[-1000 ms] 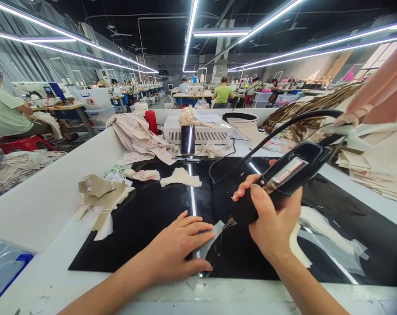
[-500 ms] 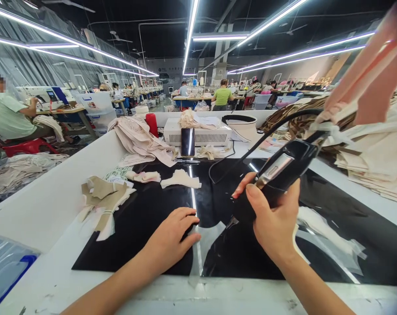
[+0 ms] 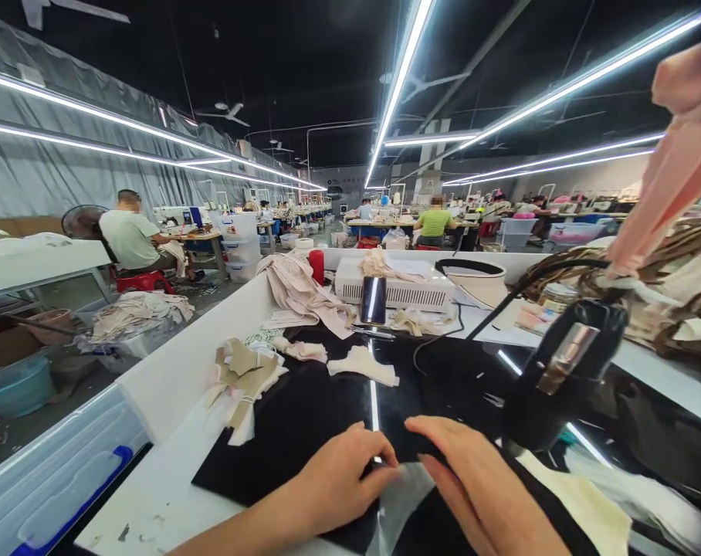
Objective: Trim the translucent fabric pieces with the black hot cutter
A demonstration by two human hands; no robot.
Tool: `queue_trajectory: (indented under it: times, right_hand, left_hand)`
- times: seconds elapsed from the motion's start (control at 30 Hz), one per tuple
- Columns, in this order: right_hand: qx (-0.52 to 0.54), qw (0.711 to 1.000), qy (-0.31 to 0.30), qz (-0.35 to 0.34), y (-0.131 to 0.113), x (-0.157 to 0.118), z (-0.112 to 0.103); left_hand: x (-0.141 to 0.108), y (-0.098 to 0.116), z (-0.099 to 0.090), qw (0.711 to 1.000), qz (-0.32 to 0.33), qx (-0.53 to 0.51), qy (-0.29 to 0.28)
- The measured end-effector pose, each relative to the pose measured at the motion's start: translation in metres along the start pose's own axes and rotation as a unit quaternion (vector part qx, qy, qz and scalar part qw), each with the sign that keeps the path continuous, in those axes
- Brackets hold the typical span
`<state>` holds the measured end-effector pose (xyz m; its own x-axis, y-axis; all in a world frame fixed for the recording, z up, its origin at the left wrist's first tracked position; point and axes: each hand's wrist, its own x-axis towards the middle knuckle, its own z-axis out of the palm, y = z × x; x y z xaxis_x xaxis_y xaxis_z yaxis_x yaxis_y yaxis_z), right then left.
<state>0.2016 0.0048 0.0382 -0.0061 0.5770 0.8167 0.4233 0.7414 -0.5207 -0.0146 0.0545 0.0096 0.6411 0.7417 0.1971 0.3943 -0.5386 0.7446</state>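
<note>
My left hand (image 3: 350, 472) is over the black mat (image 3: 292, 432), thumb and index finger pinched on the left edge of a translucent white piece (image 3: 401, 502). At the right edge of that piece is my right hand (image 3: 478, 483), its fingers stretched out and the thumb apart, holding nothing. Right of it stands the black handheld tool (image 3: 570, 371) with a metal plate and a cable, below a hanging pink cloth strip (image 3: 668, 177). A cream cut piece (image 3: 585, 494) lies under the tool's right side.
Beige piece bundles (image 3: 249, 374) and a white piece (image 3: 363, 364) lie farther back. A phone (image 3: 374, 300) leans on a white vented box (image 3: 408, 286). Fabric stacks (image 3: 663, 286) stand at the right. People sit at sewing tables beyond.
My right hand has let go of the black tool and moved beside the translucent piece. My left fingers have closed on that piece. The view has turned left and tilted up.
</note>
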Motion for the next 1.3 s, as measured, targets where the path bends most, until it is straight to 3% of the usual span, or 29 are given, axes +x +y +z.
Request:
queue_trajectory:
  times: [0.07, 0.13, 0.23, 0.37, 0.57, 0.67, 0.83, 1.07, 1.3]
  right_hand:
    - [-0.001, 0.997, -0.065, -0.034, 0.008, 0.002, 0.015]
    - [-0.003, 0.994, -0.107, -0.027, 0.014, 0.004, 0.024]
    - [-0.005, 0.988, -0.149, 0.049, 0.019, 0.005, 0.027]
    - [-0.021, 0.959, -0.213, 0.187, 0.027, 0.011, 0.025]
    - [-0.073, 0.958, -0.167, 0.221, 0.061, 0.019, 0.036]
    - [-0.109, 0.96, -0.141, 0.215, 0.082, 0.026, 0.044]
    - [-0.191, 0.956, -0.134, 0.176, 0.108, 0.044, 0.06]
    - [-0.335, 0.914, -0.183, 0.138, 0.124, 0.052, 0.076]
    - [-0.414, 0.877, -0.211, 0.123, 0.128, 0.049, 0.084]
  left_hand:
    - [-0.001, 0.004, -0.007, 1.0, -0.02, -0.022, -0.004]
    - [0.001, 0.006, -0.014, 0.998, -0.036, -0.053, -0.002]
    - [0.007, 0.002, -0.023, 0.991, -0.061, -0.12, -0.003]
    - [0.018, -0.01, -0.028, 0.973, -0.097, -0.209, 0.002]
    - [0.038, -0.024, -0.035, 0.957, -0.119, -0.262, 0.03]
    - [0.056, -0.033, -0.044, 0.965, -0.12, -0.219, 0.078]
    - [0.089, -0.048, -0.064, 0.984, -0.097, -0.063, 0.138]
    - [0.106, -0.059, -0.071, 0.979, -0.087, 0.157, 0.098]
    - [0.112, -0.069, -0.067, 0.952, -0.09, 0.288, 0.06]
